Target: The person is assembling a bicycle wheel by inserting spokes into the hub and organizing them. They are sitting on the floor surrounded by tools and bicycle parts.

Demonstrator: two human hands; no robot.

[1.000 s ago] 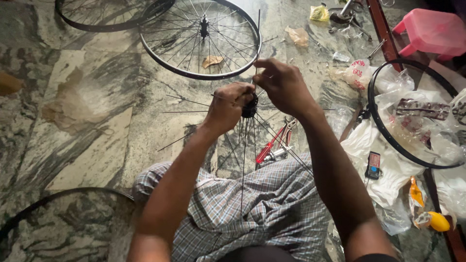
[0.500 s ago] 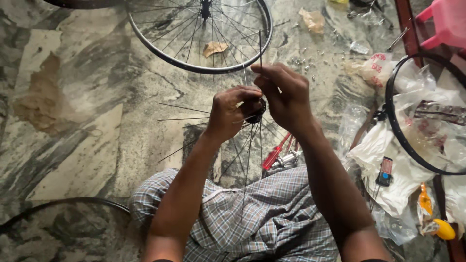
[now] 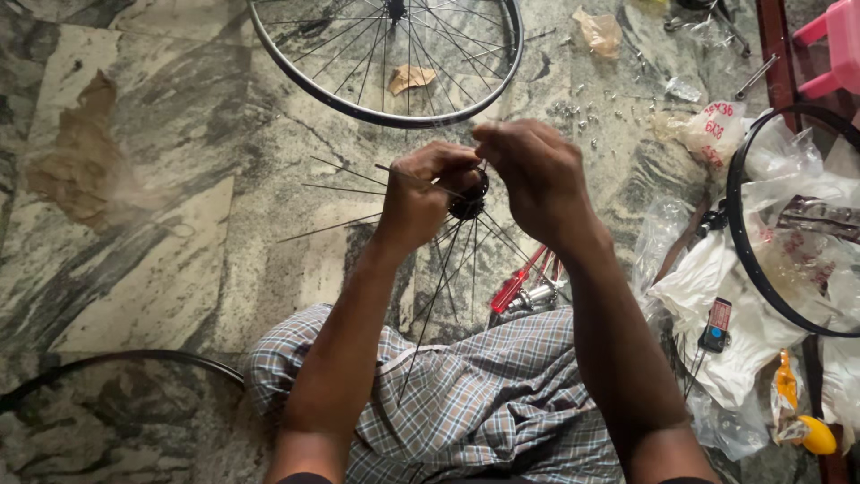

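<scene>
My left hand grips a small black wheel hub held above my lap. Thin dark spokes fan out from the hub to the left and downward. My right hand is closed just right of the hub, its fingertips pinching a spoke at the hub's top. A spoked bicycle wheel with a silver rim lies flat on the marble floor just beyond both hands.
A red-handled screwdriver lies by my checked cloth. Small loose nipples are scattered on the floor. A black rim rests on plastic bags at right, another rim at lower left. A pink stool stands top right.
The view has shifted down and closer, so the finished wheel sits higher in the picture. Both hands stay at the hub, with fingers shifting slightly around the spoke.
</scene>
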